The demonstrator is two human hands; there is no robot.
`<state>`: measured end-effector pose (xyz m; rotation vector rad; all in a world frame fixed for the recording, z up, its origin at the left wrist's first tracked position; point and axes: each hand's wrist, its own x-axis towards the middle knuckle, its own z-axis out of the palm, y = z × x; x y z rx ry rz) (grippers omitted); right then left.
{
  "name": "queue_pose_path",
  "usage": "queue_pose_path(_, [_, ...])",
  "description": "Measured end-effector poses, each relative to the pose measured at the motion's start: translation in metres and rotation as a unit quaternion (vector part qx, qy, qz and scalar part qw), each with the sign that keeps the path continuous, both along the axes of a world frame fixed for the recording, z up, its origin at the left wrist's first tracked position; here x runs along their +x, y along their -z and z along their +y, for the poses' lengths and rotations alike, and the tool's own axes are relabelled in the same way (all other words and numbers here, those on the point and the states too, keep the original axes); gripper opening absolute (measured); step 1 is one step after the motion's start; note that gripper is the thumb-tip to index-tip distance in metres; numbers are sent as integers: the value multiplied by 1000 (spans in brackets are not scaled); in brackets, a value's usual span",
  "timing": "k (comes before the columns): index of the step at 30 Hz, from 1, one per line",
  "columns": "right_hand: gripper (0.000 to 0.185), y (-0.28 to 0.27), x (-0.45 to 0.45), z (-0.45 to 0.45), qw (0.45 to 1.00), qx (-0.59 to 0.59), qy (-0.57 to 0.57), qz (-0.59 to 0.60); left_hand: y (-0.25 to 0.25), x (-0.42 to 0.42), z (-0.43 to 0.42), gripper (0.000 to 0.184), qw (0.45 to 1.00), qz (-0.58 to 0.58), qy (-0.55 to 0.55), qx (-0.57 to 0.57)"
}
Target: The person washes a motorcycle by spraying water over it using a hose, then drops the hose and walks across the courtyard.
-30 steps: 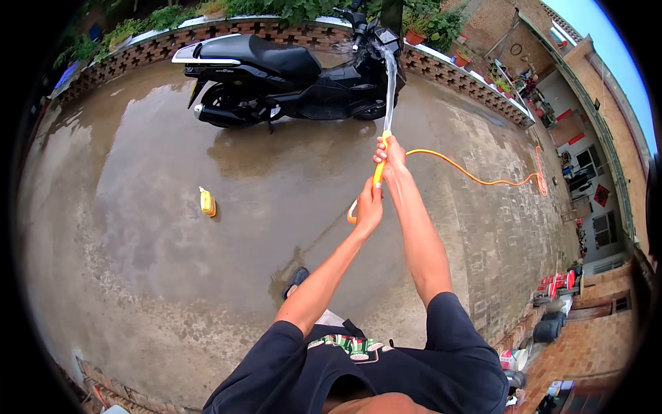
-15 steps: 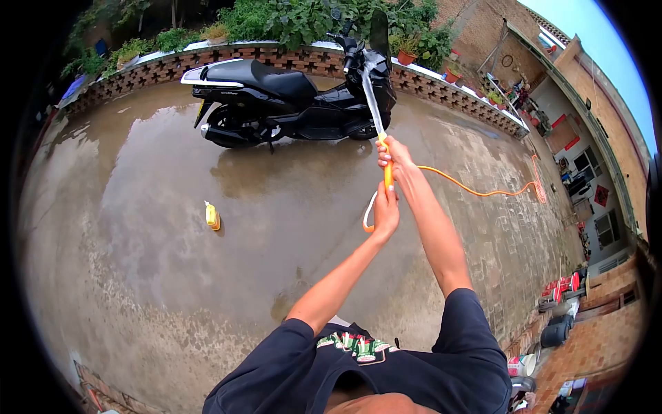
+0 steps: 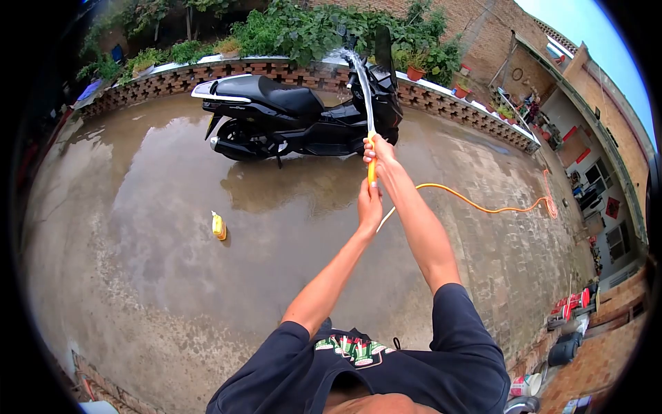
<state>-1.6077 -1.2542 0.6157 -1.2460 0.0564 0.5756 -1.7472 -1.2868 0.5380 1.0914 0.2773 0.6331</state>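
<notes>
A yellow hose [image 3: 372, 171] is held out in front of me in both hands. My right hand [image 3: 380, 150] wraps round it near its mouth, fingers closed. Just below, my left hand [image 3: 369, 200] is closed on the hose's lower part. A stream of water [image 3: 365, 90] leaves the mouth and reaches the handlebar area of a black scooter [image 3: 296, 117], where it sprays to the left. The scooter stands upright on wet concrete, its seat to the left. Behind my right forearm the hose runs off to the right.
A yellow bottle [image 3: 218, 226] stands on the wet ground [image 3: 172, 269] at the left. Behind the scooter runs a low brick wall [image 3: 165, 81] with plants and pots. Hose coils [image 3: 550, 205] lie at the right, with buckets and red items [image 3: 571, 302] along the building.
The view has tilted up, so the scooter and bottle sit lower in it. The water stream has swung left across the handlebars. Both hands keep their hold on the hose.
</notes>
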Motion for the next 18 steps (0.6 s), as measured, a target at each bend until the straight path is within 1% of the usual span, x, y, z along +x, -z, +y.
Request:
queue_pose_path(2, [23, -5, 0, -2, 1000, 5, -1, -2, -4, 1, 0, 26, 1000, -2, 1, 10])
queue_pose_path(4, [28, -10, -2, -4, 1000, 18, 4, -24, -6, 3, 0, 26, 1000, -4, 0, 17])
queue_pose_path(8, [29, -4, 3, -4, 1000, 21, 10, -15, 2, 7, 0, 28, 1000, 1, -8, 29])
queue_pose_path(10, [25, 2, 7, -4, 1000, 1, -28, -15, 7, 11, -2, 28, 999, -1, -10, 31])
queue_pose_path(12, [26, 1, 4, -4, 1000, 2, -23, -11, 11, 11, -1, 29, 999, -3, -8, 32])
queue_pose_path(15, [27, 0, 0, -5, 998, 26, 22, -52, 13, 14, 0, 30, 999, -13, -12, 28])
queue_pose_path(18, [27, 11, 13, -5, 999, 24, 10, -28, 14, 16, -1, 32, 1000, -2, -6, 28])
